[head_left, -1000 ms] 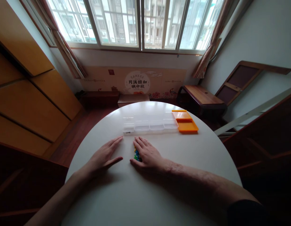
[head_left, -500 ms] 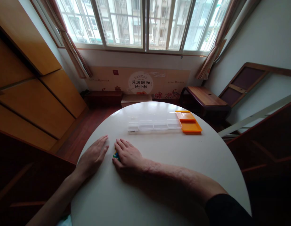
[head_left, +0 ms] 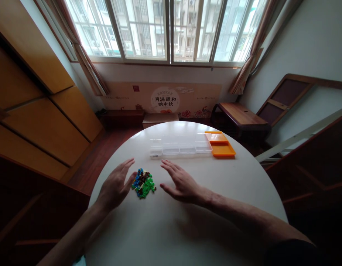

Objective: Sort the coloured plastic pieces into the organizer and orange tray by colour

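A small pile of tiny building-block pieces [head_left: 144, 183], blue, green, brown and yellow, lies on the white round table [head_left: 171, 229]. At its left edge is my left hand [head_left: 114, 184], fingers stretched out and thumb reaching up to the pieces; whether it touches them I cannot tell. My right hand [head_left: 180, 181] is held to the right of the pile, apart from it, thumb and fingers spread, nothing in it. Beyond the hands sits a clear plastic compartment box [head_left: 179, 149], and against its right end an orange tray [head_left: 223, 149].
A wooden bench [head_left: 243, 113] stands behind the table on the right, near a leaning framed panel [head_left: 289, 96]. On the left are wooden cabinets [head_left: 46, 118]. A printed board [head_left: 193, 98] leans below the window [head_left: 143, 29].
My right hand has lifted off the pieces and moved right, uncovering the pile. My left hand has shifted right, up to the pile's left edge.
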The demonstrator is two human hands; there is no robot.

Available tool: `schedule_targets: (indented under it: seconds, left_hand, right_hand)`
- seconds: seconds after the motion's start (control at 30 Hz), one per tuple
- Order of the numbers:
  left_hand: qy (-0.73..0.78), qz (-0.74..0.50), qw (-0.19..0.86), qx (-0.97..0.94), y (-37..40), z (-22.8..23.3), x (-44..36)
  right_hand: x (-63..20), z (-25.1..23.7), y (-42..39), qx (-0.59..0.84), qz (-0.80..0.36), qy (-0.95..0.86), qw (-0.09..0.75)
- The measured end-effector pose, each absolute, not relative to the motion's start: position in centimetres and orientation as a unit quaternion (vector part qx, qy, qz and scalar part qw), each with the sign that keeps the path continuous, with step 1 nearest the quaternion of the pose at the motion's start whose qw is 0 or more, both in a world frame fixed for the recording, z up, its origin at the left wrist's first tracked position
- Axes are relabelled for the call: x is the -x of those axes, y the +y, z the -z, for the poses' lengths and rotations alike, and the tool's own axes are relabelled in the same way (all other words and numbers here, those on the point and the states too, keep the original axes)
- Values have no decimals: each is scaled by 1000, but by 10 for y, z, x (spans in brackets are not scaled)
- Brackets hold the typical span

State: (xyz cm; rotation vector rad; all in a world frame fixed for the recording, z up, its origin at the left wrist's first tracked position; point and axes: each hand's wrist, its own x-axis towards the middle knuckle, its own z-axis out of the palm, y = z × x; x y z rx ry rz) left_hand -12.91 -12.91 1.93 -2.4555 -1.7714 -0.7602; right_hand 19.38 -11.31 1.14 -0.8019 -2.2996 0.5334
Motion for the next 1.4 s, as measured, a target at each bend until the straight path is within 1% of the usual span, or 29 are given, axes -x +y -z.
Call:
schedule_targets:
  seconds: [0.13,0.23,0.33,0.43,0.57,0.77,1.2,1.4]
  left_hand:
    - [-515,236,-10,824,-133,-28,62]
    - [-477,221,-20,850,-132,-21,3]
    - [-456,194,-32,868,-128,-4,-47]
    - [-447,185,-35,875,-122,14,-74]
    - [-452,163,-24,877,-116,30,-75]
    - [-433,125,-25,892,-111,36,-65]
    - [-436,135,-34,889,-112,36,-66]
    - [-429,147,-29,891,-111,38,-66]
  right_hand:
    - [-281,-10,-125,381,-172,-856,304]
    - [-327,1,-131,439,-137,-846,272]
    - [-352,15,-133,459,-103,-849,241]
    - [-358,25,-129,465,-80,-853,224]
    - [-353,33,-122,477,-71,-851,210]
    - [-347,38,-119,496,-76,-849,169]
    - [-345,34,-121,500,-77,-848,160]
    - [-346,37,-121,496,-75,-848,174]
